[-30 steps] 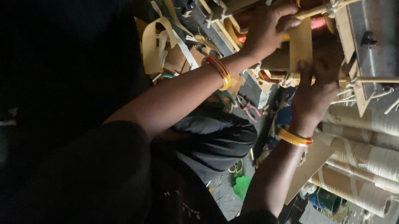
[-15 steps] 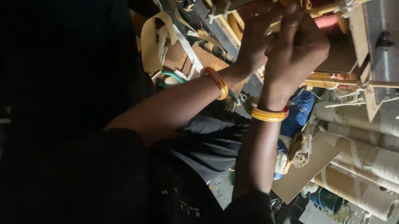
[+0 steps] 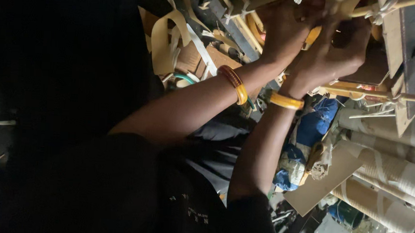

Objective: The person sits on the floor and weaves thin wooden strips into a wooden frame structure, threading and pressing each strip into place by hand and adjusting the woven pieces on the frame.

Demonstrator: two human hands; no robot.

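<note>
Two hands: we clench our left hand (image 3: 282, 27) and right hand (image 3: 333, 54) together on a yellow strip (image 3: 313, 35).
Paper rolls (image 3: 396, 173): below the strip.

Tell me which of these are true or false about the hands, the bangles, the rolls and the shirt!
1. Both hands are close together, up at the wooden frame. True: the left hand and the right hand almost touch, and the left fingers curl on a yellow piece.
2. Only one wrist wears a bangle. False: there is an orange bangle on the left wrist and a yellow bangle on the right.
3. The big paper rolls lie on the picture's left side. False: they lie on its right side.
4. The shirt is white. False: it is dark.
</note>
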